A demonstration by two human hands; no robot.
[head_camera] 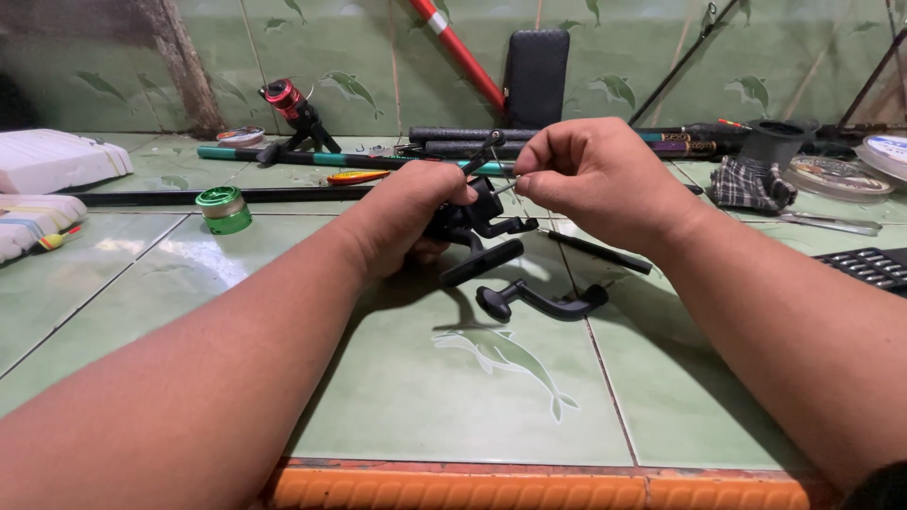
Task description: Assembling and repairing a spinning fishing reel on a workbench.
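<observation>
We see a green tiled tabletop (397, 397) with an orange front edge. Toward its back edge lie long rods (331, 159) and dark tubes (453, 135), with a red and black reel (288, 102) standing near them. At the left edge sits a white foam block (52, 159); at the right edge, a checked cloth (746, 184) and a clear line spool (831, 175). Near the middle, our left hand (411, 222) is closed around a black reel body (472, 222), holding it just above the tabletop. Our right hand (590, 175) is closed too, its fingertips pinching a thin pin (505, 186) that sticks out of the body. Just in front of the hands lies a black crank handle (539, 300). A green spool (225, 210) stands toward the left, well apart. A small orange lure (357, 177) rests beside the rods.
</observation>
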